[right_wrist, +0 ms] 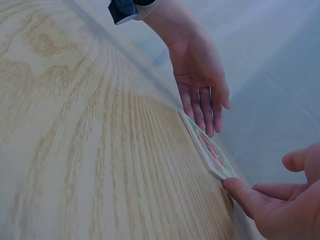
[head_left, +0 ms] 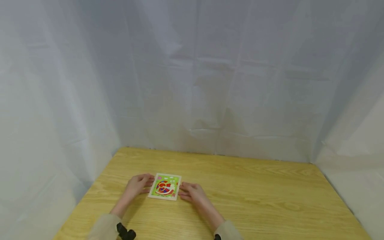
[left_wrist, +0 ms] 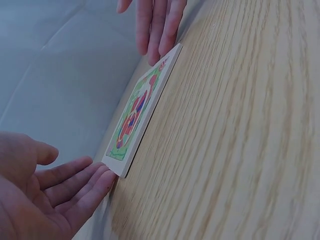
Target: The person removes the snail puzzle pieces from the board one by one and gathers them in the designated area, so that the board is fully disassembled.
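The flat, roughly square board with a pale border and a printed red, blue and white snail on green lies face up on the yellow wood-grain table, nearer the table's left edge than its right edge; a pale, creased sheet hangs behind the far edge. The bare left hand is at the board's left side and the bare right hand at its right side; the fingers of both are extended, with fingertips at the board's rim; both thumbs stand apart from it, so neither hand is clamped on the board. The wrist views show fingertips meeting the border; the force applied cannot be told. Judged risks are as follows: unequal pressure from the two sides could rotate the board or slide it toward the left edge; lifting on fingertips alone could let the thin rim slip, since no thumb backs the hold; a tilt could shed pieces if the snail design is a loose inlay, which the views do not settle.
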`<state>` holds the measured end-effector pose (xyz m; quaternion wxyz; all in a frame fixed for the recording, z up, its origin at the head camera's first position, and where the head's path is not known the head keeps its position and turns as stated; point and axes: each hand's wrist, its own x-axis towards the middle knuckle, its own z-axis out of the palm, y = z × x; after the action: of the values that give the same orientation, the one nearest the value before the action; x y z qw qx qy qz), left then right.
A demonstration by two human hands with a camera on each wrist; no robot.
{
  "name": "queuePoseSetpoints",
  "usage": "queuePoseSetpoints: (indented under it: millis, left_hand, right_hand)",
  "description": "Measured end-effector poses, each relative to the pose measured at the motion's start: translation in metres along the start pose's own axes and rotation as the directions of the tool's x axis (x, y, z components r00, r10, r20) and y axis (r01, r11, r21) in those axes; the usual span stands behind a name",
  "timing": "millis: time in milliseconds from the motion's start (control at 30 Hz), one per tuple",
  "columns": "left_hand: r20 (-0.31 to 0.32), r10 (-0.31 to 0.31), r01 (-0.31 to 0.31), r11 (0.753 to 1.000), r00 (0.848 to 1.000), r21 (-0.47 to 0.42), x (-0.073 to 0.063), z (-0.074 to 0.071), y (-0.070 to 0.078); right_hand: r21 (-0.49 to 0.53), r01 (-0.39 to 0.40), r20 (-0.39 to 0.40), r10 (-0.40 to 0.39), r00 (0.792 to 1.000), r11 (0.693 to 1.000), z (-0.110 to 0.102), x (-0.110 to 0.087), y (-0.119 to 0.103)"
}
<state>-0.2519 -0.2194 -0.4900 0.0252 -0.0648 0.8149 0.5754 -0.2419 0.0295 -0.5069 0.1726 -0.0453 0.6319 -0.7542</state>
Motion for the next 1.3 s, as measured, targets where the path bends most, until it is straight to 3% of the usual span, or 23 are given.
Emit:
queuePoseSetpoints:
  millis: [767,1300]
  left_hand:
    - [0.044,0.037,-0.035,0.999,0.998,-0.041,-0.013,0.033,0.011]
    - [0.049,0.076,-0.071,0.993,0.996,-0.098,-0.021,0.059,0.016]
  right_hand:
    - [-0.029,-0.008,0.019,0.009,1.000,1.000,-0.033,-0.020,-0.009]
    - [-0.105,0.010,0.022,-0.008,1.000,0.994,-0.061,-0.036,-0.012]
